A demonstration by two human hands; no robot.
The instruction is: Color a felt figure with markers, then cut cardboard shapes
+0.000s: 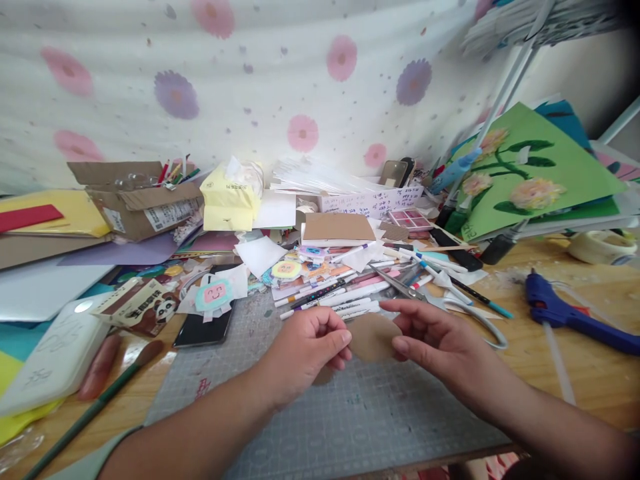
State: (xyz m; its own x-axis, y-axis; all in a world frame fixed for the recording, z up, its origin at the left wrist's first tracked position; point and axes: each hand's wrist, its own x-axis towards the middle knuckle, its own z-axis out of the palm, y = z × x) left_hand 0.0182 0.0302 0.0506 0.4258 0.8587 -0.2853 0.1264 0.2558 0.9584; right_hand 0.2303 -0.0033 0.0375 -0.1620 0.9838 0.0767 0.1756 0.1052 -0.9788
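Above the grey cutting mat [280, 427], a round brown cardboard disc [373, 338] is held up between both hands. The left edge of the disc is pinched by the thumb and curled fingers of my left hand [313, 347]. At its right edge is my right hand [440, 343], thumb in front and some fingers behind, with the index finger stretched above the rim. Partly hidden below my left fingers shows another brown piece [325, 377]. Scissors [413, 292] and several markers [345, 303] lie just beyond the hands.
A blue glue gun [575, 313] rests at the right, near a tape roll [603, 247]. To the left are a black phone [203, 328], a panda box [145, 305], and a green-handled brush [95, 403]. Cardboard box [150, 210] and papers line the back.
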